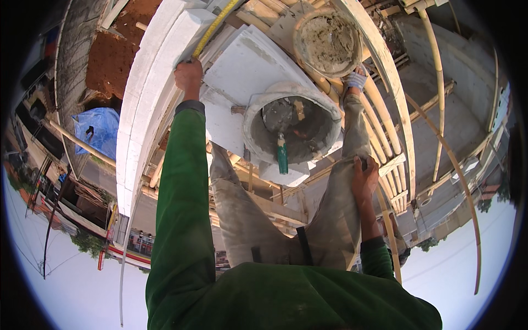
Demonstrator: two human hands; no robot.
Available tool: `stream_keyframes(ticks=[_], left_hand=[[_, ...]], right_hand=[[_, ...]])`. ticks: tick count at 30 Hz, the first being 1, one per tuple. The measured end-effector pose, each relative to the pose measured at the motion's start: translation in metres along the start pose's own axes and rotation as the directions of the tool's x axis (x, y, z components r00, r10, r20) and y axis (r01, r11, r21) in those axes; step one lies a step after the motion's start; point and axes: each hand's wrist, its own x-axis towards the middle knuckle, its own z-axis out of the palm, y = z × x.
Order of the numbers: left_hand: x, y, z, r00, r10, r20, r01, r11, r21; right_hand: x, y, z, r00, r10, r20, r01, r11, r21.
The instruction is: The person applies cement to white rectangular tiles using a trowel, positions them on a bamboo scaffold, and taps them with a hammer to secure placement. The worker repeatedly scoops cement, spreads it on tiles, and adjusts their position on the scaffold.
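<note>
My left hand point(188, 76) is closed at the near end of a yellow tape measure point(212, 28), whose blade stretches away along the inner side of a white block wall point(144, 104). On my right knee rests my right hand point(364, 180), its fingers curled in; whatever they may hold is hidden. Between my legs stands a grey mortar bucket point(257, 135) with wet mortar inside. A trowel with a green handle point(282, 157) leans in it, the handle over the near rim. White blocks point(242, 60) lie under and beyond the bucket.
A second round tub point(328, 44) of mortar sits farther off, by my right foot point(356, 80). Bamboo poles point(379, 118) form the scaffold below me, with gaps showing a lower level. Beyond the wall are red soil point(115, 52) and a blue tarp point(96, 132).
</note>
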Motion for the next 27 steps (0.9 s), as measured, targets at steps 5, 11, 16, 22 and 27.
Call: stream_keyframes(ticks=[5,11,16,22,27], left_hand=[[0.003,-0.004,0.002,1.000,0.006,0.023,-0.005,0.999,-0.043],[0.001,-0.005,-0.002,0.999,0.028,0.026,-0.026,0.998,-0.060],[-0.005,-0.004,-0.008,0.999,0.022,0.048,-0.018,0.997,-0.079],[-0.007,-0.006,-0.014,0.996,0.027,0.085,-0.019,0.996,-0.090],[-0.005,-0.011,-0.008,0.993,0.059,0.099,-0.046,0.990,-0.134]], right_hand=[[0.001,0.001,0.001,1.000,-0.012,-0.009,0.012,1.000,0.003],[0.002,0.000,0.000,0.999,0.013,0.044,-0.014,1.000,0.019],[0.004,0.005,0.001,0.996,0.060,0.061,-0.060,0.998,0.000],[0.006,0.006,0.003,0.997,0.040,0.062,-0.036,0.998,-0.055],[0.006,0.004,0.001,0.997,-0.004,0.075,0.001,0.999,0.035]])
